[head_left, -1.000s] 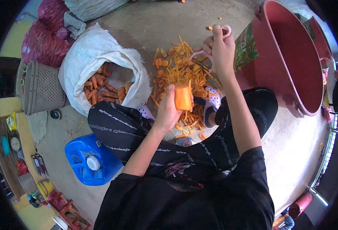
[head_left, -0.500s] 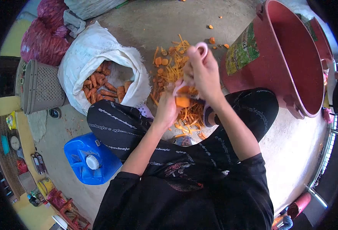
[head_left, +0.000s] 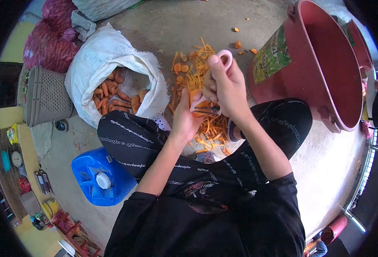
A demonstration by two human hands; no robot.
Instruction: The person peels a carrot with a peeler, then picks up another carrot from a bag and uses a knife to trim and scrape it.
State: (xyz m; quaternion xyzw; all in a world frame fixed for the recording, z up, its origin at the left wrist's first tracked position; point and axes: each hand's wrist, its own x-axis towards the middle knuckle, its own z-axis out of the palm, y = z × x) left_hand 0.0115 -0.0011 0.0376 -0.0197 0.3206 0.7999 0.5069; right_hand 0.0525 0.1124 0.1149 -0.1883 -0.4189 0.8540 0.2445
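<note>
**One carrot (head_left: pixel 194 96) being peeled just left of the red tub (head_left: pixel 322 64)**

A person sitting on the concrete floor is working at the foot of the red tub. The left hand (head_left: pixel 184 120) is clasping the carrot, thumb and fingers wrapped around its lower end, and is holding it upright just left of the tub's labelled wall. The right hand (head_left: pixel 225 85) is gripping a pink peeler (head_left: pixel 226 55), with the fingers curled tight around its handle. The blade is lying against the carrot's near side. A heap of orange peelings (head_left: pixel 193 75) is spreading beneath both hands, close to the tub's base. Farther left of the tub, a white sack (head_left: pixel 105 53) is gaping open, showing unpeeled carrots (head_left: pixel 114 96) inside. A grey basket (head_left: pixel 47 96) is lying on its side beyond the sack. A blue jerrycan (head_left: pixel 97 177) is sitting well apart from the tub, beside the person's left knee.
</note>
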